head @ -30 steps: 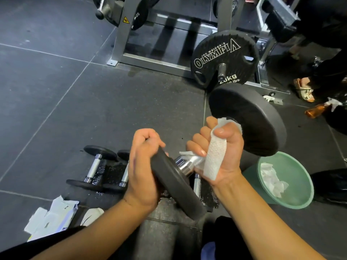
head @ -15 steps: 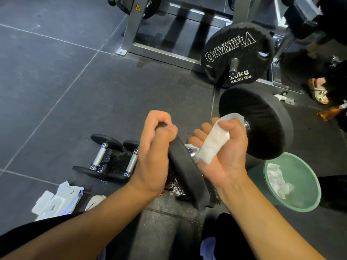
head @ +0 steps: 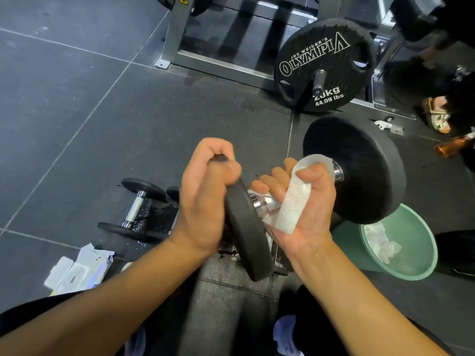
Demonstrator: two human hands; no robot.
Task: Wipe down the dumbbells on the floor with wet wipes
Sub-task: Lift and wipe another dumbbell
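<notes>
I hold a black dumbbell (head: 357, 170) with a chrome handle above the floor. My left hand (head: 205, 199) grips the rim of its near disc. My right hand (head: 303, 199) wraps a white wet wipe (head: 293, 201) around the chrome handle, with the wipe pinched under my thumb. A smaller dumbbell (head: 136, 206) lies on a wet patch of floor to the left, and another is mostly hidden behind my left hand. A wet wipes pack (head: 77, 271) lies at lower left.
A green bin (head: 421, 253) with used wipes stands at lower right. A 20 kg Olympia plate (head: 323, 65) hangs on a steel rack behind. Another person's sandalled foot (head: 437, 114) and an amber bottle (head: 452, 145) are at far right.
My left hand has turned the near disc, moving up around its rim. My right hand has shifted the wipe along the handle, and the view has tilted slightly down.
</notes>
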